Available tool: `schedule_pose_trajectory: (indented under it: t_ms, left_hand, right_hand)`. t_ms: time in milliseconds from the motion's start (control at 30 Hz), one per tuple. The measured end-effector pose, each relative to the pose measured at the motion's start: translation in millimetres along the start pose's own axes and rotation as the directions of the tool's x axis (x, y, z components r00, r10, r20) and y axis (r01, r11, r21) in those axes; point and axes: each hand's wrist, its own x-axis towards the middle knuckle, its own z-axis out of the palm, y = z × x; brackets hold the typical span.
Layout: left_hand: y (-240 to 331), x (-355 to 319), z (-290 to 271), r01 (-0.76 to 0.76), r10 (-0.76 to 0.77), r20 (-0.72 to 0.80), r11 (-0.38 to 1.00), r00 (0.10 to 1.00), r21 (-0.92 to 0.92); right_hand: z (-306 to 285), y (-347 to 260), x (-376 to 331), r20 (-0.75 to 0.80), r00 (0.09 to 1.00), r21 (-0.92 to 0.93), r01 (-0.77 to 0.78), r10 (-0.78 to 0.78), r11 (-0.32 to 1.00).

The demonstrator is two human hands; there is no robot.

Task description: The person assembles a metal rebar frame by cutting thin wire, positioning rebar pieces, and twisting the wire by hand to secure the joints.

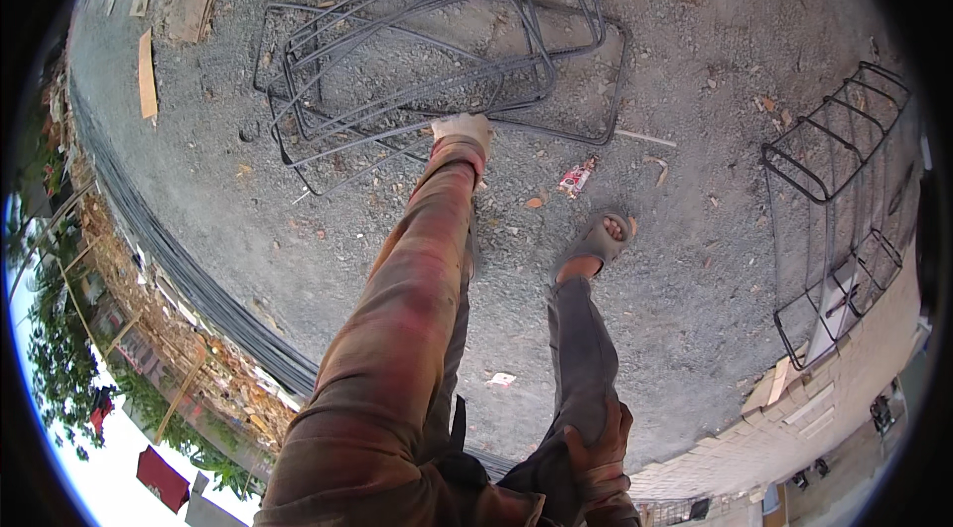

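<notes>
Looking down from the head view: the person is bent forward on gravel ground (pixel 298 190), left arm in a plaid sleeve stretched out, and the left hand (pixel 463 130) in a pale work glove sits right at the near edge of a loose pile of dark bent-steel rectangular rebar stirrups (pixel 427 41). The glove touches the rods there, but whether the fingers are wrapped round one I cannot tell from this angle. The right hand (pixel 594 443), also gloved, rests low against the grey trouser leg near the knee, fingers curled over the cloth, holding nothing else. A foot in an open grey sandal (pixel 599 241) is planted just short of the pile. Off to the right a dark rebar cage of rings and long bars (pixel 844 199) lies by a pale wall, well apart from the pile. To the left runs a long bundle of straight dark steel bars (pixel 189 279), with wooden planks (pixel 147 75) beyond. The risk I see: those stirrups overlap and interlock, so tugging one could drag neighbours along, and a sliding rod end could catch those bare toes.
</notes>
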Motion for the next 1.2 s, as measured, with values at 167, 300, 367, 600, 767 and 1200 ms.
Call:
schedule_pose_trajectory:
  t_ms: [167,300,367,600,767,1200]
  left_hand:
    - [-1.3,-40.1,22.8,-0.077,0.041,-0.218,0.984,0.975,-0.16]
    - [-2.3,-9.5,32.4,-0.03,-0.051,-0.494,0.987,0.868,-0.156]
    - [9.3,4.6,31.7,0.024,-0.135,-0.485,0.973,0.864,-0.228]
    - [5.1,-6.6,28.6,-0.112,-0.01,-0.439,0.961,0.899,-0.251]
    - [2.2,-12.7,17.0,-0.106,-0.003,-0.413,0.965,0.911,-0.24]
    - [-100.1,-103.5,-37.4,-0.426,0.26,-0.562,0.885,0.786,-0.186]
  right_hand:
    - [6.8,-11.1,-5.9,0.014,0.999,-0.018,-0.038,0.039,0.999]
    - [13.7,-19.0,3.2,0.0,1.0,-0.049,-0.011,0.011,0.999]
    - [15.6,-27.1,1.7,-0.023,0.999,-0.05,-0.035,0.034,0.998]
    - [16.8,-22.3,0.7,0.022,1.0,-0.035,-0.016,0.017,0.999]
    - [15.3,-31.0,4.5,-0.001,1.0,-0.09,0.001,-0.001,0.996]
    - [26.1,-35.4,-6.1,0.037,0.999,-0.075,-0.009,0.012,0.997]
